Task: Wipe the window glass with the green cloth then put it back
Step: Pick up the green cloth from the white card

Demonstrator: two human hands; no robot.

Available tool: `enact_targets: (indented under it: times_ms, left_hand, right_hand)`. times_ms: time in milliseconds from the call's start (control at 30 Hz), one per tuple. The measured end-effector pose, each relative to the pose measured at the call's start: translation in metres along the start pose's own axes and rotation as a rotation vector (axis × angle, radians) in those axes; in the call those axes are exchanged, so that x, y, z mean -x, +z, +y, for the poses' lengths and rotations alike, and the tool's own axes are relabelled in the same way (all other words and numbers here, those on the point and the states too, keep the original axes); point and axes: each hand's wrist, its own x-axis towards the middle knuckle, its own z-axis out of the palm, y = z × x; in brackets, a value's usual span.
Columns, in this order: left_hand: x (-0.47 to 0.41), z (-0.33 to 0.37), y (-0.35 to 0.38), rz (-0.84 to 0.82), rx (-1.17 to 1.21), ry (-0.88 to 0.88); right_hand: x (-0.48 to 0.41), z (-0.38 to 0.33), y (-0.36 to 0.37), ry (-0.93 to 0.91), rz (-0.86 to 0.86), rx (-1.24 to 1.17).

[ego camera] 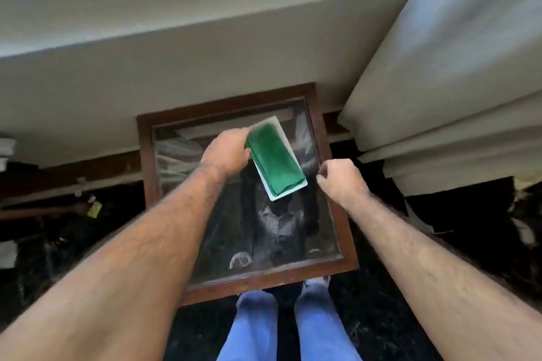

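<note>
On the small white tray (pixel 302 184) that rests on the window glass (pixel 293 231) lies the green cloth (pixel 274 160), folded into a neat oblong with several layers showing along its left edge. Its long axis runs from the far left corner of the tray toward the near right one, slanting across the pane. The fabric looks soft and thick, a deep even green, and it nearly fills the tray, leaving a thin white border.

Just left of the cloth is the left hand (pixel 227 154), its fingertips at the cloth's far left edge; whether they have pinched a layer or only touch it I cannot tell, since the fingers curl under and out of sight. This hand is clearly the nearer one, so lifting the cloth would probably fall to it, with the pull going up and leftward off the tray.

Apart from the cloth, the right hand (pixel 341 182) hangs over the right rail of the brown wooden frame (pixel 337 214), fingers loosely curled around nothing, thumb near the forefinger.

Around the frame sit a dark floor and pale cushions (pixel 440 67); blue trouser legs (pixel 316 331) show below the near rail.
</note>
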Motion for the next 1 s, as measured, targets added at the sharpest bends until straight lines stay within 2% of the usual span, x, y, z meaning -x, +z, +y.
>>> enact_targets:
  times_ms: [200,400,633,767,1000]
  left_hand:
    - [-0.054,-0.02,0.079,-0.043,-0.145,-0.05]
    - [-0.09,-0.026,0.106,-0.005,-0.155,-0.048]
    - [-0.107,-0.029,0.119,-0.021,-0.192,-0.142]
    - [-0.108,-0.03,0.115,-0.032,0.009,-0.261]
    - [-0.092,-0.032,0.069,-0.016,0.335,-0.313]
  right_hand:
    - [-0.054,0.015,0.073,0.103,0.031,-0.076]
    - [-0.085,-0.001,0.107,0.129,0.111,-0.206]
    - [-0.1,-0.007,0.117,0.163,0.128,-0.121]
    - [-0.101,-0.01,0.11,0.197,0.098,-0.212]
    - [-0.086,-0.026,0.069,0.151,0.035,-0.382]
